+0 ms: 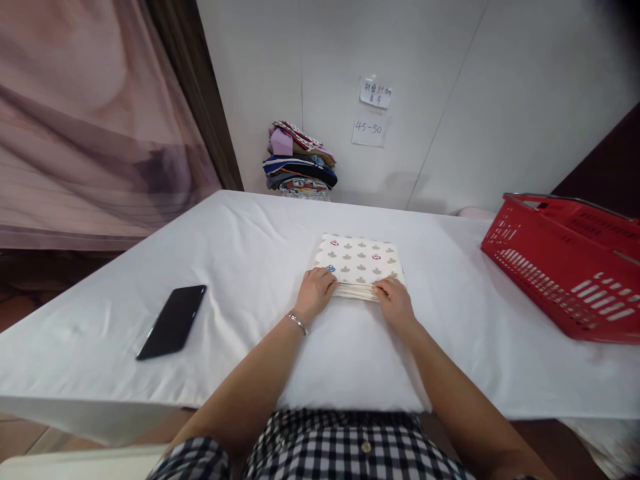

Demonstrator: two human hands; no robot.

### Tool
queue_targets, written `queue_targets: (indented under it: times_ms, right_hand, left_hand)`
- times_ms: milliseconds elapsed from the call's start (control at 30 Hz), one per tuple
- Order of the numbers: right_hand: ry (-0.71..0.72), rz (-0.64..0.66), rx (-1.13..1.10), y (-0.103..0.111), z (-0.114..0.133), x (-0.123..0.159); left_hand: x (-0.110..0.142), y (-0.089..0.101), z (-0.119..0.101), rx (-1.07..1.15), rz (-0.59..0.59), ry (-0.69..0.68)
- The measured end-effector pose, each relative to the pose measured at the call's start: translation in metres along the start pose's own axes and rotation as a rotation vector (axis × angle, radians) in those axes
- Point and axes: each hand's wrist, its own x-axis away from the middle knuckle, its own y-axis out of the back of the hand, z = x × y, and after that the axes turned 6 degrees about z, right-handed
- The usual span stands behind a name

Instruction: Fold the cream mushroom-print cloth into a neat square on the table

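Observation:
A cream cloth (358,260) with small grey, pink and blue printed motifs lies folded into a layered, near-square stack. It rests flat on the white-covered table (240,257), in front of me. At its near left corner, my left hand (316,292) is closed on the folded edge, with a silver bracelet at the wrist. My right hand (396,301) pinches the near right corner between thumb and fingers. Between the two hands the layered folds show along the front edge. The undersides of the corners are hidden by my fingers.
A black phone or tablet (173,323) lies on the table's left side. To the right stands a red plastic basket (560,267). A pile of folded fabrics (300,160) sits by the back wall, left of two paper notes. A pink curtain (100,127) hangs at left.

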Motion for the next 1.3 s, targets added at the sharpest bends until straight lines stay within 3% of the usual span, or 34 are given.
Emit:
queue_targets:
  times_ms: [367,600,833,1100,1300]
  right_hand:
    - [0.008,0.006,0.050,0.000,0.001,-0.003]
    - [0.013,0.019,0.079,-0.002,-0.001,-0.003]
    - [0.000,0.020,0.084,-0.001,0.003,-0.003]
    - [0.143,0.017,0.186,0.002,0.011,0.007]
    - [0.087,0.040,0.192,-0.002,0.009,0.002]
  left_hand:
    - [-0.007,-0.010,-0.009,0.000,-0.011,-0.152]
    - [-0.010,-0.015,-0.015,-0.126,-0.024,-0.230]
    - [-0.011,-0.015,-0.019,-0.167,-0.030,-0.213]
    - [-0.007,-0.006,-0.020,-0.088,-0.010,-0.224]
    - [-0.007,-0.008,-0.017,-0.064,0.017,-0.194]
